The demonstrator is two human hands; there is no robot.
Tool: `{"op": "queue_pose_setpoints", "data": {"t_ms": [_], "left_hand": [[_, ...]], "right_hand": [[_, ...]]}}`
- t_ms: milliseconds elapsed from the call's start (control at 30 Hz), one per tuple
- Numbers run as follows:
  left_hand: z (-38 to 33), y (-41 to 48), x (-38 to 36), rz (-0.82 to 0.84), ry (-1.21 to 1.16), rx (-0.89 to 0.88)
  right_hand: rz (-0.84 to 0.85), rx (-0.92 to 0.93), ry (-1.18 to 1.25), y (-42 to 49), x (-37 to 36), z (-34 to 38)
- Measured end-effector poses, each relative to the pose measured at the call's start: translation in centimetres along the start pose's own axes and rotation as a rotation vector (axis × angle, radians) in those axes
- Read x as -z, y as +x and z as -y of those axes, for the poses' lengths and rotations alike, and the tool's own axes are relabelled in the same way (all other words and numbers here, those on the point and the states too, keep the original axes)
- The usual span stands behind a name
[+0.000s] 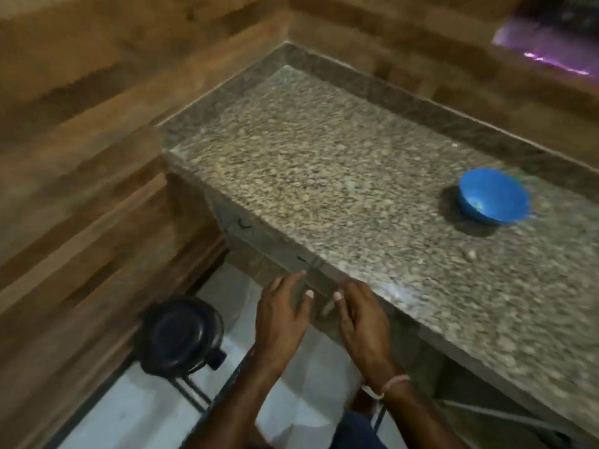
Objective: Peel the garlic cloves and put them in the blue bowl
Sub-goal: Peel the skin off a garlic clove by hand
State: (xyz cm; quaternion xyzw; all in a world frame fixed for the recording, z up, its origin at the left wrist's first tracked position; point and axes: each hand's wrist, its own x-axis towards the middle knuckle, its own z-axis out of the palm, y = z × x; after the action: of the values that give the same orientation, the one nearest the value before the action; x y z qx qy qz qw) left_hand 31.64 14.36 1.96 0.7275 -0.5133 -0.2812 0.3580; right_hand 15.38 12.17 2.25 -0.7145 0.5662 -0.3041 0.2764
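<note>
Holds left hand (pixel 282 315) and right hand (pixel 363 319) loosely spread, thumbs nearly meeting, well short of the blue bowl (pixel 492 196), probably for peeling a clove too blurred to confirm.

I see a broad open stretch of granite counter (pixel 324 163) running from its left corner to the blue bowl (pixel 494 196) standing near its far right edge, with a wood-look wall (pixel 421 56) closing off the far edge behind it.
</note>
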Motion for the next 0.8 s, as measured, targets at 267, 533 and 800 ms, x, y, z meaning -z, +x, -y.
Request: {"op": "queue_pose_setpoints", "data": {"t_ms": [267, 533, 800], "left_hand": [[-12.4, 3.3, -15.4, 0.181, -0.032, -0.107], [-16.6, 6.8, -24.6, 0.227, 0.067, -0.078], [-14.1, 9.3, -24.9, 0.175, 0.351, -0.041]], "right_hand": [[-0.199, -0.207, -0.064, 2.2, 14.2, -13.7], [-0.135, -0.299, -0.096, 4.7, 20.0, -22.9], [-0.094, -0.352, -0.175, 7.8, 20.8, -25.8]]}}
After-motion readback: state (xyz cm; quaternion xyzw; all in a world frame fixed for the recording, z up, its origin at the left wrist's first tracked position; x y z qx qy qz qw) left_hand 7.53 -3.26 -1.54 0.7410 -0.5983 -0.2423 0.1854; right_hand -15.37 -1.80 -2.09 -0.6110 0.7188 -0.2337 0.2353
